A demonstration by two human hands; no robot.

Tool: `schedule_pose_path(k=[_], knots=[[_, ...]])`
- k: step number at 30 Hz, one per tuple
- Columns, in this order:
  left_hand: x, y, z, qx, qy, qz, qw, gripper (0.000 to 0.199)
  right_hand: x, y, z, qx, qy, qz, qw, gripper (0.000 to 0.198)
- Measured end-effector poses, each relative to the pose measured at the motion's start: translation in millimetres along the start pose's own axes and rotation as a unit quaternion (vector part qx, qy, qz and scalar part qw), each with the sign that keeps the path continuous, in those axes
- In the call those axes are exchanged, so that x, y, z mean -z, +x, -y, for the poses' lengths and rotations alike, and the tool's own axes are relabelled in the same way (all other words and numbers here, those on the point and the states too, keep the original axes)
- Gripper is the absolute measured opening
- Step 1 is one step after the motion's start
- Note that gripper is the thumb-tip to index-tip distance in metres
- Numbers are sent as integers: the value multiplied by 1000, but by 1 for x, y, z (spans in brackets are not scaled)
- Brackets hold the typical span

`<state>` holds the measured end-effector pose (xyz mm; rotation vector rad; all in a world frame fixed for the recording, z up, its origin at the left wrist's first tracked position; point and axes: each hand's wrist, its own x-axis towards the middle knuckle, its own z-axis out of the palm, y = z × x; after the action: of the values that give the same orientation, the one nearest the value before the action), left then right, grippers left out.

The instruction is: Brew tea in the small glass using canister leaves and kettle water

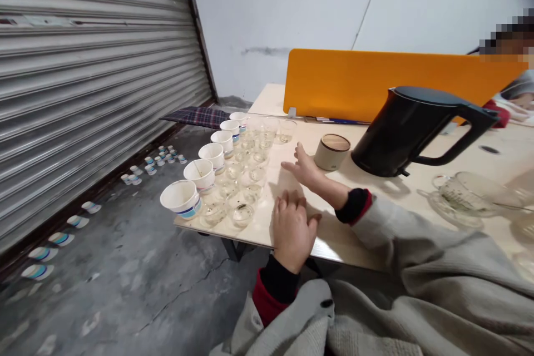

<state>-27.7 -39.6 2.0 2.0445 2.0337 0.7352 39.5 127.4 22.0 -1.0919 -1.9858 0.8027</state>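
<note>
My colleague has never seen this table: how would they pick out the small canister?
Find the orange divider; in front stands a large black electric kettle. Just left of it in the picture, beside the right hand, is a squat grey-beige canister. Its wood-coloured top sets it apart from the kettle and clear plastic cups.

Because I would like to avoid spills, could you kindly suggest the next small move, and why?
I would probably ease the right hand back slightly: it looks empty and stretches toward the clear cups, which stand crowded together, some showing pale liquid.
</note>
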Motion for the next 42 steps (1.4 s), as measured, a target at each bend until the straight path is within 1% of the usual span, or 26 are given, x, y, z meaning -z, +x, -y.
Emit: schedule_pose_path(k=[1, 2, 3, 5, 8, 10, 13, 16, 19, 21, 24, 26, 27, 28, 31, 35, 38, 42], knots=[[0, 0, 1, -2, 4, 0, 1000, 52, 7, -19, 2, -13, -1, -4, 1000, 78], [-1, 0, 1, -6, 9, 0, 1000, 52, 16, -39, 3, -19, 8, 14, 1000, 83], [-2, 0, 3, -11, 15, -1, 1000, 50, 27, -60, 3, -15, 14, 35, 999, 84], [-4, 0, 6, -22, 27, -6, 999, 47, 55, -104, 1, 8, 3, 65, 998, 76], [-9, -1, 11, -44, 44, -21, 998, 47, 99, -168, -4, -1, -49, 48, 998, 56], [-11, -1, 15, -61, 52, -34, 996, 47, 123, -204, -6, -37, -71, 9, 997, 46], [-14, 0, 21, -85, 54, -42, 994, 48, 151, -248, -4, -110, -93, -71, 987, 41], [-15, 0, 26, -94, 41, -46, 994, 48, 171, -280, 1, -168, -127, -143, 967, 40], [-16, 1, 30, -105, 37, -44, 993, 52, 189, -306, 2, -189, -185, -224, 938, 33], [-15, 2, 32, -111, 36, -43, 992, 54, 204, -321, -1, -194, -240, -290, 906, 29], [-14, 4, 31, -108, 32, -46, 993, 57, 234, -338, -9, -210, -339, -381, 834, 26], [-13, 5, 30, -102, 27, -48, 993, 59, 258, -344, -19, -219, -399, -399, 796, 28], [-12, 6, 29, -99, 25, -48, 994, 60, 269, -346, -26, -220, -421, -394, 787, 29], [-11, 6, 29, -97, 23, -47, 994, 61, 279, -346, -33, -217, -438, -381, 785, 31], [-10, 7, 28, -87, 21, -39, 995, 61, 300, -344, -60, -183, -463, -343, 796, 29], [-10, 8, 29, -90, 14, -38, 995, 58, 307, -341, -88, -141, -451, -334, 816, 21], [-11, 9, 31, -91, 23, -45, 995, 54, 306, -340, -93, -120, -422, -342, 831, 20], [-10, 9, 32, -86, 63, -36, 994, 58, 300, -337, -81, -70, -381, -361, 848, 18]])
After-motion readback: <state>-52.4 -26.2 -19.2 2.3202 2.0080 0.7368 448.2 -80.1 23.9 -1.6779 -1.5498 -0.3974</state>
